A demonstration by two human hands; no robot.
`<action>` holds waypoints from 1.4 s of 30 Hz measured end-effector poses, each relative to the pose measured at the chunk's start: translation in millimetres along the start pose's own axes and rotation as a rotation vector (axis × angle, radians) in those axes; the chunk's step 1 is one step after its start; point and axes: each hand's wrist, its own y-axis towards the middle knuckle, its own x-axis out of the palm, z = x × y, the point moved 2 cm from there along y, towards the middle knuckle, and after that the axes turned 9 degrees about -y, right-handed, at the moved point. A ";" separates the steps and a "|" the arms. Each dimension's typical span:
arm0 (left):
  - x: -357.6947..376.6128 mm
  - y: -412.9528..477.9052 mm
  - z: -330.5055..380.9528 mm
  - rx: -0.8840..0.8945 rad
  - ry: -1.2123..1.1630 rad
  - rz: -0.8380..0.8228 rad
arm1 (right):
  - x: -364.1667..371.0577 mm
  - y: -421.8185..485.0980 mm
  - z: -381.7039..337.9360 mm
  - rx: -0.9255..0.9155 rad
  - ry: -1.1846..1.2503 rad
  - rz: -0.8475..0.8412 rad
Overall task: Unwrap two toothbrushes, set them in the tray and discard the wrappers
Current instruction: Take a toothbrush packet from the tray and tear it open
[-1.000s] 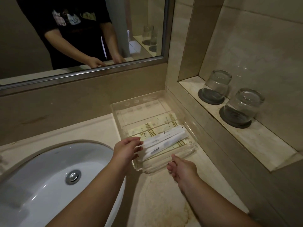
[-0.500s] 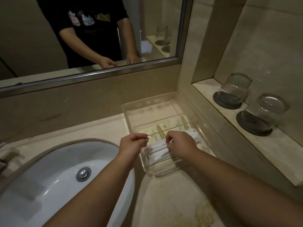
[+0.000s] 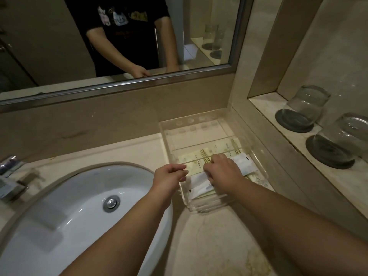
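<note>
I see white wrapped toothbrushes (image 3: 201, 189) lying flat across the clear tray's (image 3: 256, 156) near end, partly hidden; how many I can't tell.

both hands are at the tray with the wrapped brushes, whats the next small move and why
Probably close the right hand on one white wrapped toothbrush and lift it clear of the clear tray. The packets lie sealed in the tray's near section under that hand, so nothing is unwrapped yet. The left hand sits curled at the tray's left edge, placed to pinch a wrapper end and tear.
</note>
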 end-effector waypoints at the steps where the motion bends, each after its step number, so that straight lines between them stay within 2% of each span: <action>1: -0.7 0.5 0.2 0.008 0.000 0.002 | 0.2 -1.2 1.1 -0.002 0.013 0.014; 8: 5.4 -6.2 16.9 0.133 0.013 0.028 | -22.8 -14.8 12.8 -0.022 0.153 0.149; 15: 6.0 -24.9 44.8 0.131 -0.081 -0.068 | -80.9 -22.2 6.3 0.086 0.364 0.264; 21: -21.5 -46.5 81.4 0.292 -0.129 -0.056 | -117.6 -30.6 -41.5 0.161 0.687 0.231; 25: -50.1 -62.5 103.6 0.399 -0.171 -0.020 | -138.8 -29.6 -77.0 0.137 0.866 0.243; 28: -73.9 -74.5 113.0 0.455 -0.183 0.001 | -146.2 -28.1 -106.9 0.099 1.022 0.187; 31: -99.2 -84.1 114.3 0.454 -0.134 0.017 | -152.1 -25.3 -132.4 0.046 1.154 0.112; 35: -124.4 -91.8 110.9 0.427 -0.088 0.011 | -167.3 -16.7 -148.4 0.051 1.400 0.102; 39: -127.2 -93.5 104.1 0.404 -0.037 -0.030 | -172.0 -9.9 -153.7 0.027 1.405 0.023; 42: -117.8 -90.0 94.4 0.377 0.013 -0.034 | -164.4 -10.9 -144.8 0.106 1.409 0.026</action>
